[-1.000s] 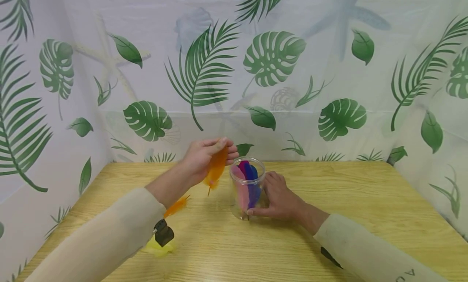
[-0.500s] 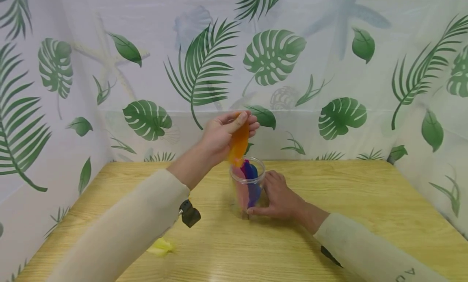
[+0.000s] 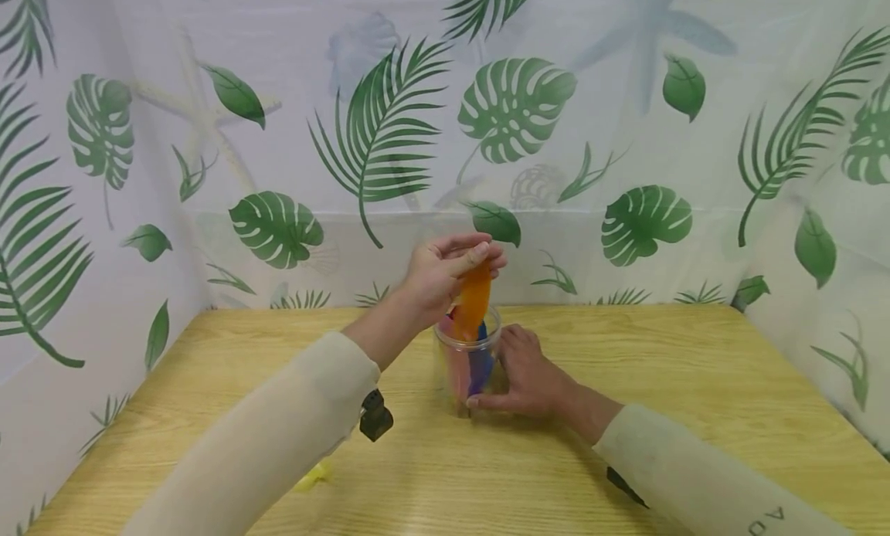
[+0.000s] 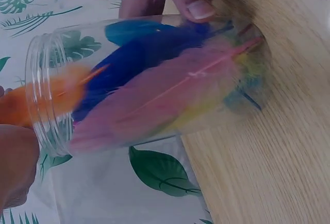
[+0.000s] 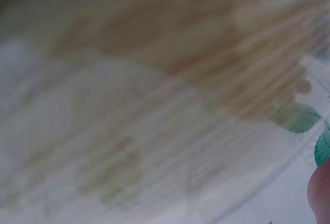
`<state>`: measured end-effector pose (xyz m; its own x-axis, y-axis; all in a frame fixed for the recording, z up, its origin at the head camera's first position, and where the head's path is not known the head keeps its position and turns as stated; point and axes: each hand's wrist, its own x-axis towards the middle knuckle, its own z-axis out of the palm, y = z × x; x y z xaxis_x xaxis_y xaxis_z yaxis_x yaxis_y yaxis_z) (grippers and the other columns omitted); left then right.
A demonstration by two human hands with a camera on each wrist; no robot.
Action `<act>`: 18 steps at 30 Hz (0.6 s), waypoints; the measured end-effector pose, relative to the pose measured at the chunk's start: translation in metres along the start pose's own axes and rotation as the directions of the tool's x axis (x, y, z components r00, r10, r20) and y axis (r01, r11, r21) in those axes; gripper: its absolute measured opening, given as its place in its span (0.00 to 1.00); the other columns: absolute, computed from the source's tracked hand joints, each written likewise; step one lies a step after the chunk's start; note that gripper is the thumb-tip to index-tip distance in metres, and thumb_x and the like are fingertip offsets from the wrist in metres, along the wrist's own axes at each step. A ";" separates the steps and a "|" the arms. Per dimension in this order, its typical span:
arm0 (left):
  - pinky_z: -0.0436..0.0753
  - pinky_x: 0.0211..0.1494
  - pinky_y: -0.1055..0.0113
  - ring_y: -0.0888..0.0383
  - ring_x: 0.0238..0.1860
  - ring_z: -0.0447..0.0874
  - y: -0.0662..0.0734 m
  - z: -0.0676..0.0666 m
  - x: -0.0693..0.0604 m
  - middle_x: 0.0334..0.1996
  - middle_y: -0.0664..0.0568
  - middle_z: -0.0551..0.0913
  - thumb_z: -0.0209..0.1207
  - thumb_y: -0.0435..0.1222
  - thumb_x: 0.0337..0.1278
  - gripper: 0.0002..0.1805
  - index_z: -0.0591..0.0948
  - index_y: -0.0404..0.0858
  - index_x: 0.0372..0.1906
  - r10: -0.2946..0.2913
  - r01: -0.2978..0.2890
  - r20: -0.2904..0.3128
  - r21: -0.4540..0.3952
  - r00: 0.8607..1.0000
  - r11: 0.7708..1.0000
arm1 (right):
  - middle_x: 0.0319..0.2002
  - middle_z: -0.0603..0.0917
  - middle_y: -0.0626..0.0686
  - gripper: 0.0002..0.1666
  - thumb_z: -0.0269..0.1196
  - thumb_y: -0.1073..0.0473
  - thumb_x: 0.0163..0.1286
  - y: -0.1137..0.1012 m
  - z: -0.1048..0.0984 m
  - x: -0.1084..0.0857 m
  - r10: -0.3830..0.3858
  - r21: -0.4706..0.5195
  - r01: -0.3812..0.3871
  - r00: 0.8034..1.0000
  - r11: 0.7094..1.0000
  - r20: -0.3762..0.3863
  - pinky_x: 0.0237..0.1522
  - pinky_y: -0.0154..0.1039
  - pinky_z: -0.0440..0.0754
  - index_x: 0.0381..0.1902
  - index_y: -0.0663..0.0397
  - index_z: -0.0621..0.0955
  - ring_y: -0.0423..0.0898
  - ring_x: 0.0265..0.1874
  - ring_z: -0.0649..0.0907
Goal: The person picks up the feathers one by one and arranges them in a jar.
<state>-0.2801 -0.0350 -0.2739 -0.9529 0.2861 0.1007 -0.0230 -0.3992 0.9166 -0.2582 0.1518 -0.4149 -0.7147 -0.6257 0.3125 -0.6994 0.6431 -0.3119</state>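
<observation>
My left hand (image 3: pixel 445 277) pinches an orange feather (image 3: pixel 475 300) between thumb and fingers above the clear jar (image 3: pixel 443 378). In the left wrist view the feather's quill end is inside the jar's mouth. Pink (image 4: pixel 160 92) and dark blue (image 4: pixel 124 61) feathers stand in the jar, with teal (image 4: pixel 131 30) and yellow ones (image 4: pixel 206 102) among them. My right hand (image 3: pixel 531 378) grips the jar low on its right side, thumb in front; its far fingers are partly hidden. A pale blur fills most of the right wrist view.
A yellow feather (image 3: pixel 314 476) lies on the wooden table (image 3: pixel 626 351), partly covered by the left sleeve (image 3: pixel 278 435). Behind the table hangs a white cloth (image 3: pixel 417 173) printed with green leaves. A dark wrist device (image 3: pixel 376 416) hangs under the left forearm.
My left hand has carried the orange feather rightward, up and then down into the jar's mouth. Another orange feather on the table has become hidden behind the left arm. The right hand has stayed put.
</observation>
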 end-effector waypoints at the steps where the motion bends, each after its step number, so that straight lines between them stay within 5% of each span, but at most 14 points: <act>1: 0.85 0.52 0.59 0.56 0.39 0.91 0.000 -0.001 -0.001 0.39 0.47 0.90 0.57 0.27 0.67 0.19 0.76 0.25 0.59 -0.009 0.009 0.003 0.007 1.000 1.000 | 0.63 0.74 0.54 0.55 0.69 0.30 0.55 0.000 0.000 0.000 0.001 0.001 -0.001 1.000 1.000 0.002 0.68 0.60 0.59 0.70 0.55 0.66 0.53 0.63 0.67; 12: 0.84 0.54 0.59 0.52 0.46 0.90 0.007 -0.015 -0.011 0.53 0.34 0.84 0.58 0.29 0.67 0.15 0.79 0.29 0.56 -0.038 0.037 0.012 0.076 0.999 0.996 | 0.61 0.75 0.54 0.52 0.69 0.30 0.54 -0.001 0.001 -0.001 0.007 -0.013 -0.007 1.000 1.000 0.007 0.68 0.58 0.60 0.67 0.56 0.68 0.52 0.61 0.68; 18: 0.84 0.53 0.59 0.54 0.43 0.90 0.012 -0.030 -0.016 0.45 0.41 0.88 0.57 0.30 0.68 0.17 0.77 0.26 0.58 -0.047 0.046 0.004 0.103 0.999 0.994 | 0.62 0.75 0.53 0.53 0.69 0.29 0.54 -0.001 0.001 -0.001 0.018 0.000 -0.018 1.000 1.000 0.013 0.69 0.58 0.59 0.68 0.54 0.67 0.52 0.63 0.67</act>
<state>-0.2739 -0.0709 -0.2763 -0.9494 0.3083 0.0593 -0.0356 -0.2934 0.9553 -0.2566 0.1510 -0.4156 -0.7270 -0.6199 0.2953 -0.6866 0.6542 -0.3172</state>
